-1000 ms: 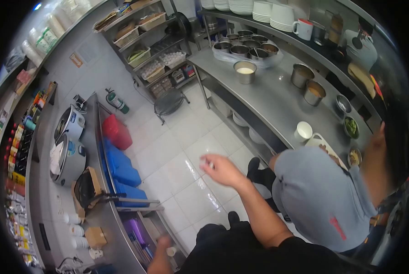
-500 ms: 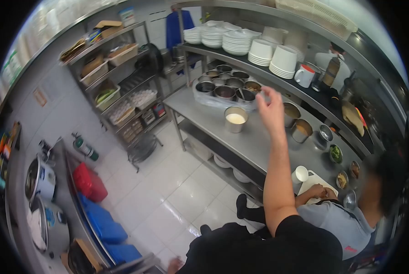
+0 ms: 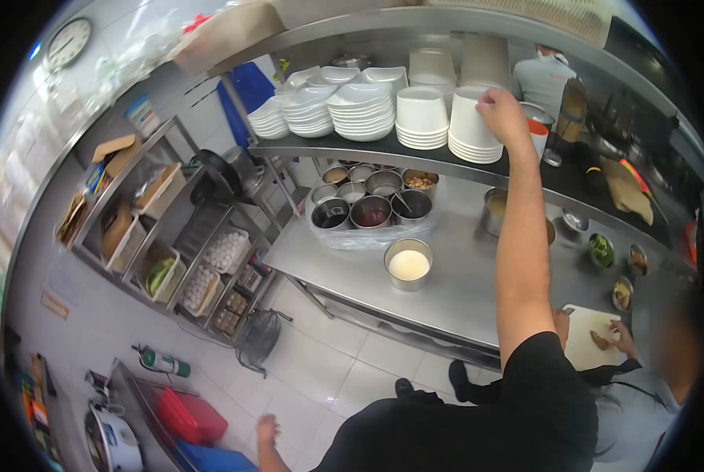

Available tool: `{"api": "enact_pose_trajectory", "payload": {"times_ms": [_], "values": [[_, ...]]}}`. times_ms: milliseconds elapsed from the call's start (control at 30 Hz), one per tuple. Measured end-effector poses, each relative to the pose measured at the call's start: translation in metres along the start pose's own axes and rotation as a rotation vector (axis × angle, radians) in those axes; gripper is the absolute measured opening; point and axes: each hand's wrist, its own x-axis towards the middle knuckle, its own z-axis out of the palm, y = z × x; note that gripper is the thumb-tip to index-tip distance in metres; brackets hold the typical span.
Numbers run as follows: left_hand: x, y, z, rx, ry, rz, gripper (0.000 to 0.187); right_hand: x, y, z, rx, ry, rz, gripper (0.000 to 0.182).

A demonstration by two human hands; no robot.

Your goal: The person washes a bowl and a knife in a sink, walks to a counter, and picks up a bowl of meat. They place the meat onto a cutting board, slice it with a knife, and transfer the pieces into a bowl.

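My right hand (image 3: 504, 118) is raised to the shelf, its bent fingers at the upper edge of a stack of white bowls (image 3: 470, 130); whether they grip a bowl is too small to tell. Another white bowl stack (image 3: 422, 118) stands just left of it, beside piles of white dishes (image 3: 361, 110). Down at my side hangs my left hand (image 3: 268, 430), empty, with its fingers loosely curled apart. On the steel table (image 3: 336, 271) below, a metal pot (image 3: 408, 264) holds a pale cream liquid. Behind it are several metal containers of sauces (image 3: 370, 211) wrapped in plastic.
At the right, a co-worker in a grey shirt (image 3: 635, 405) has both hands at a white cutting board (image 3: 588, 338). Small bowls of food (image 3: 601, 249) stand beyond. Storage racks (image 3: 191, 236) are at the left; another person (image 3: 543, 82) is behind the shelf.
My right hand has risen from above the table to the bowl stack. The view has shifted, and my left hand shows more fully. The co-worker's hands have moved apart.
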Motion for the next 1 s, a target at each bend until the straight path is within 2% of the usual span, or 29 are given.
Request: {"api": "enact_pose_trajectory", "payload": {"times_ms": [33, 133, 200, 300, 467, 567, 600, 667, 767, 833, 867, 933, 1000], "values": [[0.001, -0.017, 0.009, -0.049, -0.047, -0.023, 0.030, 0.004, -0.002, 0.001, 0.010, -0.022, 0.008, 0.021], [-0.011, -0.055, 0.043, -0.102, -0.204, -0.312, 0.037, 0.007, -0.005, 0.002, 0.100, -0.026, -0.079, 0.020], [-0.009, -0.044, 0.073, 0.007, -0.302, -0.396, 0.038, 0.010, -0.013, -0.004, 0.052, -0.019, -0.062, 0.020], [0.022, -0.008, 0.099, 0.132, -0.434, -0.379, 0.039, 0.022, -0.029, -0.013, -0.006, 0.010, -0.060, 0.019], [0.107, 0.087, 0.112, 0.359, -0.649, -0.157, 0.042, 0.026, -0.050, -0.020, -0.127, -0.085, 0.029, 0.020], [0.152, 0.170, 0.121, 0.499, -0.807, 0.026, 0.044, 0.031, -0.055, -0.013, -0.147, -0.088, 0.068, 0.020], [0.160, 0.203, 0.126, 0.549, -0.867, 0.098, 0.045, 0.032, -0.058, -0.012, -0.175, -0.124, 0.100, 0.020], [0.168, 0.268, 0.136, 0.655, -0.968, 0.271, 0.046, 0.036, -0.051, -0.006, -0.178, -0.023, 0.081, 0.022], [0.167, 0.358, 0.152, 0.798, -1.076, 0.605, 0.048, 0.043, -0.069, -0.011, -0.181, 0.014, 0.108, 0.019], [0.178, 0.403, 0.179, 0.949, -1.133, 0.529, 0.049, 0.046, -0.076, -0.014, -0.164, 0.022, 0.113, 0.019], [0.206, 0.415, 0.213, 1.109, -1.123, 0.130, 0.049, 0.050, -0.075, -0.013, -0.202, 0.038, 0.106, 0.019], [0.253, 0.414, 0.229, 0.714, -1.748, 0.584, 0.050, 0.056, -0.070, -0.011, -0.275, 0.059, 0.084, 0.020], [0.254, 0.431, 0.243, 0.768, -1.917, 0.701, 0.052, 0.053, -0.081, -0.019, -0.238, 0.063, 0.149, 0.021]]}}
